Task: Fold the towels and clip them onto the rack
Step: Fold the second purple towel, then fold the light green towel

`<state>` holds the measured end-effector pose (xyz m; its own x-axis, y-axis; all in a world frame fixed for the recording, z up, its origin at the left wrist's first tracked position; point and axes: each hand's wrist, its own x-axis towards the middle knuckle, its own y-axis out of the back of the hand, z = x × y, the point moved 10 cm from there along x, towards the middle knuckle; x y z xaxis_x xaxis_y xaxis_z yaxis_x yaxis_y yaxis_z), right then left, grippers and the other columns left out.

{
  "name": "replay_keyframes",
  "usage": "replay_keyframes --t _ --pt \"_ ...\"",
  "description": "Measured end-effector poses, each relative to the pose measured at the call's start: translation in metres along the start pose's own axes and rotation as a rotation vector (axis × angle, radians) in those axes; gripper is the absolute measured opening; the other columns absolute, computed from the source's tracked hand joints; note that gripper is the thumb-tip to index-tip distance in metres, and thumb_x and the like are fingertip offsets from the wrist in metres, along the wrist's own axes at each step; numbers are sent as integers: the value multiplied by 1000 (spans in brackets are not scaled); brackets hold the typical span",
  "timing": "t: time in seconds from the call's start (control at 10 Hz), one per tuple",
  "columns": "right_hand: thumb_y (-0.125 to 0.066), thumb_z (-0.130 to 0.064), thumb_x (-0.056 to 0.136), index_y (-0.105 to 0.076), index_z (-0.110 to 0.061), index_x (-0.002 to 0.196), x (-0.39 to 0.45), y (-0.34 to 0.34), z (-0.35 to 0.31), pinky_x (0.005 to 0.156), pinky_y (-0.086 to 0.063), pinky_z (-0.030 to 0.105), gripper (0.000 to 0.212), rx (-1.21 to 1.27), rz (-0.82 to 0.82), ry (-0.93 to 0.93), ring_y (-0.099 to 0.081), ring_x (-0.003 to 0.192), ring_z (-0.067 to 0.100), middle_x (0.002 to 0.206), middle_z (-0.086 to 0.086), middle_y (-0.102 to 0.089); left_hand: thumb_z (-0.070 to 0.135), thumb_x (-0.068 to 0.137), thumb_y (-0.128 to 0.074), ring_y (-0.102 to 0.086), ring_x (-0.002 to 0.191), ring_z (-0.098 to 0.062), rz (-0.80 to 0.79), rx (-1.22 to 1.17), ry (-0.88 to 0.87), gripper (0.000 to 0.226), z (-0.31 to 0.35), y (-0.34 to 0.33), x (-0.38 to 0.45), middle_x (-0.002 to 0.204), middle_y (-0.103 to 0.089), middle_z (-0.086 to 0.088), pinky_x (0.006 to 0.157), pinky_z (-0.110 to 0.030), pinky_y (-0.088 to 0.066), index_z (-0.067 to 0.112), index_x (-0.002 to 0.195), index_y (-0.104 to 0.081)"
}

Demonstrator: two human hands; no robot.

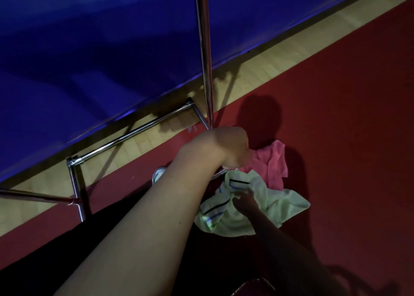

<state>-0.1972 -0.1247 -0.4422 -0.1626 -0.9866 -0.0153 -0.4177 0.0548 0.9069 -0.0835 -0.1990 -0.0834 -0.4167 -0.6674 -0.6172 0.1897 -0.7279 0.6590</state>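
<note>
Left hand (233, 148) grabs the pink towel (274, 161), right hand (244, 200) pinches the green towel (257, 206) off the floor (336, 116); folding comes next.

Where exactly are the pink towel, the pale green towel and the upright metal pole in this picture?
pink towel (274, 161): head view, on its bare middle, right of the left hand.
pale green towel (280, 204): head view, on its plain part, right of the right hand.
metal pole (205, 49): head view, midway up the shiny upright.

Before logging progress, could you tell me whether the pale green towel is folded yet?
Not folded: the pale green towel lies crumpled on the red floor, and the right hand grips it.
</note>
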Motion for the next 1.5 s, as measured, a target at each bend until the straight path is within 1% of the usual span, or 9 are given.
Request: replay_keyframes --t 0.1,0.3,0.4,0.5,0.7,0.8,0.9,1.2,1.5 --pt "6 -40 109 -40 -39 44 2 -13 -32 31 -17 7 80 122 -188 454 -28 25 -2 34 -22 -25 29 108 -48 -64 71 -18 -12 -18 1 41 4 1 -1 84 -72 -8 57 -20 -47 -1 109 -75" --pt "-60 -12 86 -78 -5 77 19 -16 -27 51 -55 22 22 472 -539 53 -72 59 21 70 9 -74 31 109 -45 -64 75 -17 -40 18 74 36 -12 3 -15 97 -79 -12 42 -11 -40 10 107 -73" --pt "-64 -2 97 -69 3 111 19 59 -65 80 -58 29 16 837 -489 -286 -66 83 20 95 13 -69 33 109 -49 -70 83 -25 -1 3 79 30 -18 9 -26 101 -79 -14 66 -22 -54 14 99 -69" --pt "-53 0 104 -65 6 112 27 116 -119 61 -57 24 15 1074 -600 -369 -64 67 14 96 15 -65 35 104 -61 -72 97 -24 63 18 81 27 -17 21 -40 116 -74 -5 77 -23 -57 17 123 -67" --pt "-48 0 105 -60 -7 93 48 323 -241 54 -52 25 18 1134 -622 72 -63 62 15 76 10 -65 61 64 -91 -41 149 -28 9 13 183 157 -53 14 -62 170 -28 -7 116 -37 -42 24 161 27" --pt "-49 -2 104 -59 -15 95 43 401 -289 48 -49 21 19 1279 -626 153 -56 57 12 76 7 -60 63 61 -94 -48 145 -20 214 -314 -11 141 -46 33 -80 158 -48 3 122 -36 -39 21 167 -11" --pt "-48 -5 105 -56 -15 98 26 459 -336 43 -45 19 15 1465 -641 187 -42 45 6 69 3 -53 45 79 -87 -68 121 -16 430 -492 -205 68 -29 59 -122 129 -72 4 110 -38 -52 20 136 -61" --pt "-47 -8 107 -58 -14 109 -54 537 -471 56 -55 22 12 1503 -769 542 -51 55 9 76 2 -59 19 98 -62 -73 107 -21 910 -604 -256 13 -62 109 -255 111 -77 -7 95 -50 -59 20 108 -71" --pt "-64 -71 86 -62 -26 127 -76 371 -502 104 -54 40 61 599 -718 637 -70 111 7 119 -7 -74 19 99 -47 -78 95 -22 985 -1750 -277 30 -174 39 -362 109 -78 -14 87 -40 -60 9 113 -71"
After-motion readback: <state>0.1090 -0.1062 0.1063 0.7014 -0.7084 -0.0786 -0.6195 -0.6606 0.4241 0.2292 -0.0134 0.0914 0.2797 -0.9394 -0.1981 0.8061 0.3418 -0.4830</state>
